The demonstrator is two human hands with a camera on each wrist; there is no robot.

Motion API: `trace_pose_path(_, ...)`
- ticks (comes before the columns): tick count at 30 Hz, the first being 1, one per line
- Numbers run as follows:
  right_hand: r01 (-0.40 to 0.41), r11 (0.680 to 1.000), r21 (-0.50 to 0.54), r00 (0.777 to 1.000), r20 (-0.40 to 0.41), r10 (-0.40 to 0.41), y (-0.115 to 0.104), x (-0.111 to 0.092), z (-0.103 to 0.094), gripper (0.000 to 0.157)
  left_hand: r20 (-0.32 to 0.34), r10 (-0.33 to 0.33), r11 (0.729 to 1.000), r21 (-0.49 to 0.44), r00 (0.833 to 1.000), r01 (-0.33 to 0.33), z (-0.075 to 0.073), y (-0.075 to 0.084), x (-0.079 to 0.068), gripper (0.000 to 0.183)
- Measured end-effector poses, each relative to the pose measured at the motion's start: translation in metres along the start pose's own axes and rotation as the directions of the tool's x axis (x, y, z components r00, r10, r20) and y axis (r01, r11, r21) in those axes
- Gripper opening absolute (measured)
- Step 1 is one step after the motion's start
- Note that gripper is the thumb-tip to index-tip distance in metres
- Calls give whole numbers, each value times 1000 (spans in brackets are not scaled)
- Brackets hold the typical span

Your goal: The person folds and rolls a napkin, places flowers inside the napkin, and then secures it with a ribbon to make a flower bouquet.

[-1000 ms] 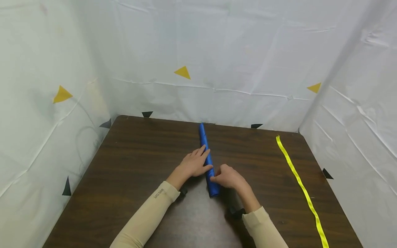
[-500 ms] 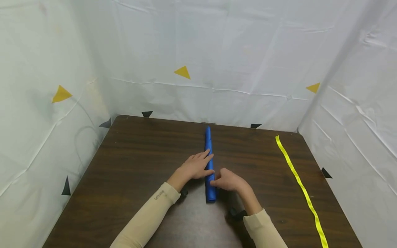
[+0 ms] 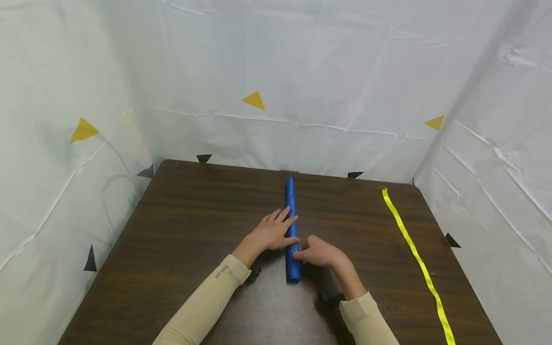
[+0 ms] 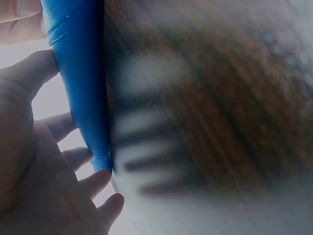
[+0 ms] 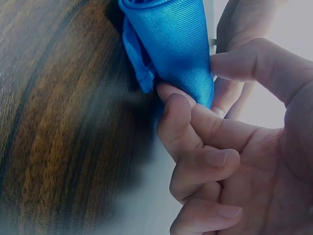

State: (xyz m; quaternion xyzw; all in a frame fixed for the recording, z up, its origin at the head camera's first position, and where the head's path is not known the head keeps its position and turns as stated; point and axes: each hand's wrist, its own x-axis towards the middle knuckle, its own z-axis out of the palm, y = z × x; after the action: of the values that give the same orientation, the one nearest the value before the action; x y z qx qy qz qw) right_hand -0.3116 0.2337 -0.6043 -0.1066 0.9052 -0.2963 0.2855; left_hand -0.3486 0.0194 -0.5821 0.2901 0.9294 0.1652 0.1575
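A roll of shiny blue cloth (image 3: 291, 191) lies lengthwise on the table, pointing away from me. My left hand (image 3: 269, 233) rests against its left side, fingers spread and nearly straight; in the left wrist view the fingertips touch the blue roll (image 4: 80, 73). Nearer the front end, my right hand (image 3: 319, 252) pinches the roll from the right. The right wrist view has the thumb (image 5: 234, 66) on one side and the curled index finger tucked at its underside. A loose flap of the cloth (image 5: 138, 61) hangs beside the spiral end there.
A long yellow ribbon (image 3: 413, 249) lies wavy along the right side of the dark wood table (image 3: 194, 201). White sheeting (image 3: 323, 72) with yellow and black triangle markers surrounds the table at the back and both sides.
The blue cloth roll has straightened from a slant, its far end shifting right and its near end slightly left and toward me. Both hands moved slightly toward me with it.
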Motion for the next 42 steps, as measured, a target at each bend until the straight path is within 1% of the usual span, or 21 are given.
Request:
trace_pose_path(2,25,1000,-3,1000,5,-25,3,0,-1,41,1,3,1000,-6,1000,-3,0,0,1,79)
trace_pose_path(5,81,997,-17,997,-3,-81,-1,-9,-5,44,-1,6,1000,-9,1000,-6,2,-2,3,79)
trace_pose_path(6,67,998,8,998,6,-67,-2,-8,-6,45,-3,5,1000,-10,1000,-5,2,-3,3,78)
trace_pose_path(7,61,998,19,998,-3,-61,-11,-15,-9,46,-4,4,1000,-13,1000,-4,3,-4,3,78)
trace_pose_path(9,50,998,36,998,-37,-49,-24,-27,-14,46,-20,12,1000,-23,1000,-13,9,-9,6,78)
trace_pose_path(10,46,998,44,997,-60,-43,-30,-33,-16,46,-21,13,999,-32,1000,-14,9,-9,6,78)
trace_pose_path(12,12,997,71,993,-114,-4,-43,-44,-20,44,-18,18,999,-50,1000,-19,9,-9,4,78)
trace_pose_path(14,-9,997,75,984,-179,23,-45,-50,-24,43,-18,26,998,-53,1000,-27,8,-9,4,78)
trace_pose_path(15,-19,997,74,978,-207,34,-45,-51,-25,43,-9,22,998,-57,1000,-22,4,-7,1,77)
trace_pose_path(17,-37,997,67,966,-254,53,-43,-55,-28,40,-4,20,999,-44,1000,-21,2,-6,0,78)
trace_pose_path(21,-53,997,63,951,-301,69,-35,-58,-33,38,-2,20,999,-48,1000,-20,0,-3,0,77)
trace_pose_path(25,-53,996,69,945,-318,72,-26,-60,-35,38,-12,28,997,-68,1000,-29,-1,2,2,74)
trace_pose_path(32,-76,993,89,937,-334,102,-19,-71,-37,40,-41,36,999,-27,999,-37,-4,5,5,72)
trace_pose_path(34,-83,991,101,932,-344,113,-17,-75,-38,40,-45,42,999,-32,998,-43,-4,6,6,70)
trace_pose_path(38,-117,984,137,911,-379,162,-5,-81,-44,37,-54,68,997,-36,996,-69,-6,9,10,67)
trace_pose_path(42,-141,977,163,884,-423,198,12,-90,-53,32,-50,96,995,-27,994,-98,-11,20,18,66)
